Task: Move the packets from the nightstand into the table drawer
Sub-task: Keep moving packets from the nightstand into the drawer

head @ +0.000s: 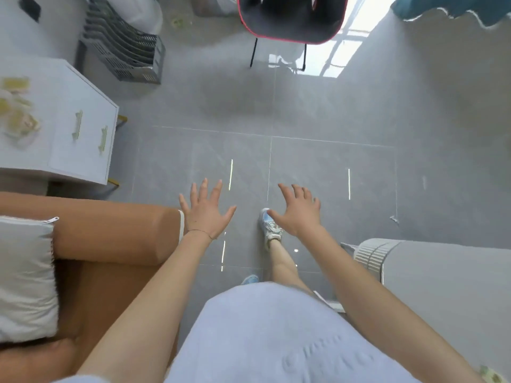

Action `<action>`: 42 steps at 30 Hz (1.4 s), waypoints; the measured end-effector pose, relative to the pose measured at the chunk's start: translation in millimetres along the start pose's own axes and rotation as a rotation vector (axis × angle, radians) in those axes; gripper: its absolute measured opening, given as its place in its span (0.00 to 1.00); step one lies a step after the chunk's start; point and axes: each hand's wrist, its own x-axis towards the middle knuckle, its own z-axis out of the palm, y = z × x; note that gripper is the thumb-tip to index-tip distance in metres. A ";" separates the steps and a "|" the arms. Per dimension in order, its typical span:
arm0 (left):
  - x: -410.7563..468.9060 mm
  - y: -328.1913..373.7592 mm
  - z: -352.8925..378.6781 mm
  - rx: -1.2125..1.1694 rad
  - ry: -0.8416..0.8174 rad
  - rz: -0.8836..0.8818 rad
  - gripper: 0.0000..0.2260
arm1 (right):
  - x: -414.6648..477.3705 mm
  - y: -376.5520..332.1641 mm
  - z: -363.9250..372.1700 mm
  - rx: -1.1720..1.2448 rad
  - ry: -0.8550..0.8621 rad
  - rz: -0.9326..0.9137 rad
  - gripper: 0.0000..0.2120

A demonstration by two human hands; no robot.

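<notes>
Head view: packets [16, 111] on nightstand [69, 92], well apart from empty left hand [206, 211].

The scene is bright with daylight. Far ahead of the right hand [300, 212], a window reflection [329, 55] makes strong white glare on the glossy floor [345, 120]. Thin light streaks lie on the tiles just beyond both hands. The nightstand [59, 120], ahead-left of the left hand [206, 210], is smeared by motion blur. Edges curve strongly.
</notes>
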 end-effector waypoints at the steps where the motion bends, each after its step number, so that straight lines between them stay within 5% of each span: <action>1: 11.3 -4.2 -5.0 -0.033 0.004 -0.038 0.31 | 14.0 -7.9 -10.2 -0.024 -0.013 -0.031 0.36; 18: 131.8 -110.3 -101.2 -0.462 0.142 -0.655 0.32 | 202.5 -213.6 -144.4 -0.377 -0.067 -0.527 0.35; 30: 241.3 -262.1 -182.2 -0.524 0.113 -0.704 0.31 | 301.4 -451.1 -183.3 -0.488 -0.022 -0.715 0.35; 42: 329.8 -372.5 -238.3 -0.632 0.092 -0.883 0.32 | 387.7 -636.8 -188.2 -0.705 -0.169 -0.909 0.36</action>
